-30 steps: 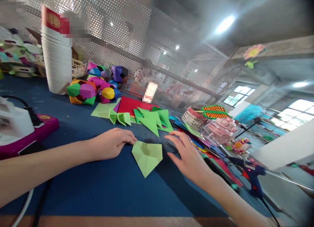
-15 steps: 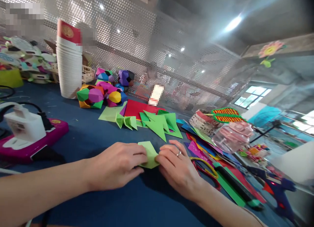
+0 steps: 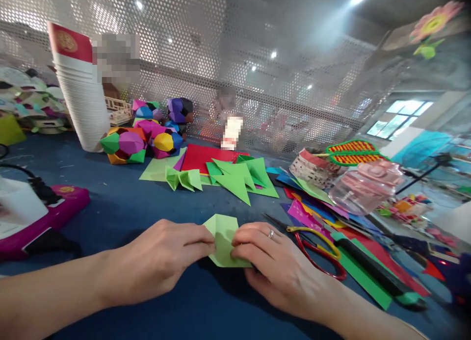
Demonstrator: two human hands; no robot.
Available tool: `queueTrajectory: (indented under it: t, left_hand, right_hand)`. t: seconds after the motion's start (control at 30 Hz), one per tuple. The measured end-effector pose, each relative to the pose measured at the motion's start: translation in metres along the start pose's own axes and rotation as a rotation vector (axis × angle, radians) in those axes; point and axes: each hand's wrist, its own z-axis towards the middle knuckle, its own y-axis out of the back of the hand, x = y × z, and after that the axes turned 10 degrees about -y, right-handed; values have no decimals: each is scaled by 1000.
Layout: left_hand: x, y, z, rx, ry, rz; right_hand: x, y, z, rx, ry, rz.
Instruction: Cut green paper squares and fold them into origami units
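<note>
A light green sheet of folded paper (image 3: 223, 239) is held between my two hands just above the blue tabletop (image 3: 198, 310). My left hand (image 3: 172, 254) pinches its left edge, fingers closed. On the other side my right hand (image 3: 270, 256), with a ring on one finger, grips the right edge, thumb underneath. A crease runs down the paper's left part. Beyond the hands lie folded pale green paper pieces (image 3: 183, 179) and brighter green folded pieces (image 3: 237, 178). Scissors (image 3: 320, 247) with red and yellow handles rest right of my right hand.
Colourful paper balls (image 3: 127, 143) and a tall stack of paper cups (image 3: 83, 104) stand at the back left. A purple power strip (image 3: 69, 210) is at left. To the right are a utility knife (image 3: 371, 266), coloured paper sheets, a pink clear bottle (image 3: 362, 190) and a glue gun (image 3: 441, 261).
The paper has turned and shows more of its face. My right hand has shifted its grip, fingers now lying over the right part. The camera view has moved slightly.
</note>
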Motion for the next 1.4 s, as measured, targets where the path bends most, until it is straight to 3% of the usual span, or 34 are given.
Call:
queueTrajectory:
  t: [0.23,0.47,0.6,0.77,0.93,1.4]
  left_hand:
    - [3,-2,-3,31,52,-197]
    - [-6,9,7,81,18,-345]
    - [-5,9,6,74,27,-402]
    - [-4,8,6,91,24,-383]
    - [-6,10,9,103,23,-381]
    - [-6,11,10,99,32,-398]
  right_hand:
    - [3,0,-1,10,168,43]
    - [1,0,-1,163,-66,372]
    - [0,-5,1,122,-189,536]
    - [7,-13,4,69,-482,522]
    - [14,-18,10,85,-610,440]
    - [19,-26,15,50,-602,288]
